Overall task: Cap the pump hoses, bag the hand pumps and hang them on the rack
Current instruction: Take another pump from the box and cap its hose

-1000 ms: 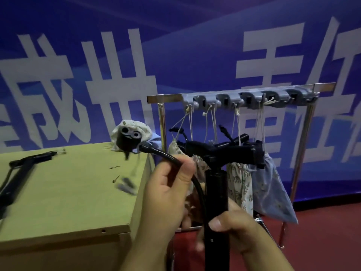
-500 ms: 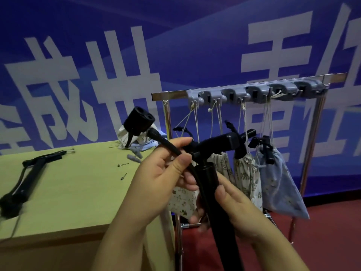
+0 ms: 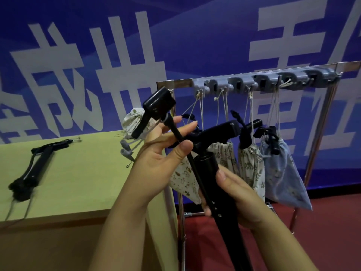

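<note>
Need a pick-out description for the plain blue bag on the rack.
Find the metal rack right of the green table. Drawstring bags hang in a row from its grey hook strip. The blue bag hangs rightmost, the only pale blue one; its neighbours are cream with leaf prints.

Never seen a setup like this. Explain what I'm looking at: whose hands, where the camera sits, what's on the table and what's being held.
No machine here: a person's two bare hands, filmed by one camera worn on the head, looking forward and down. The left hand pinches the thin black hose, whose chunky nozzle head points up. The right hand grips the black pump barrel. On the green table lie a second pump, grey caps and a floral pouch. Behind, a metal rack carries cloth bags hung by strings.
</note>
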